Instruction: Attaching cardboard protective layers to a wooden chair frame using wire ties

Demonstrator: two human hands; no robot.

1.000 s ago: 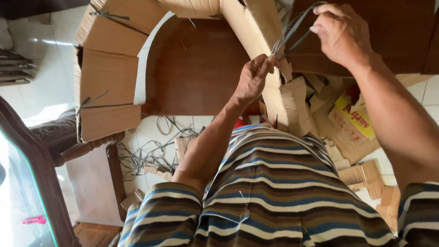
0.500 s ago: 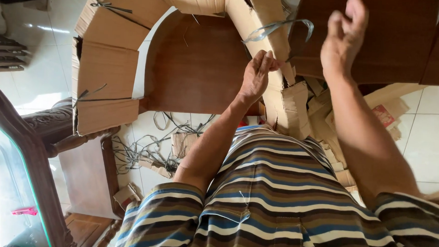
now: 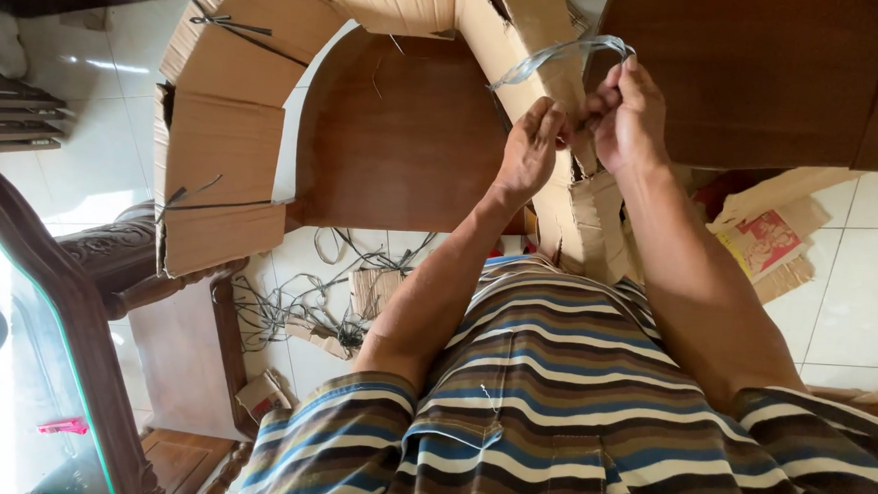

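Matt corrugated cardboard wrap (image 3: 219, 140), glossy plastic strap (image 3: 559, 55), polished wood panel (image 3: 395, 134).

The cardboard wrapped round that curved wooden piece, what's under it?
Under the cardboard wrapping brown polished wood shows inside the arch. The wood beneath the sheets is covered. Both hands, left and right, pinch a grey strap.

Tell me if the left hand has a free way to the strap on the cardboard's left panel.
Probably yes: the left hand is beside the right hand on a loop, and nothing blocks the way to that strap.
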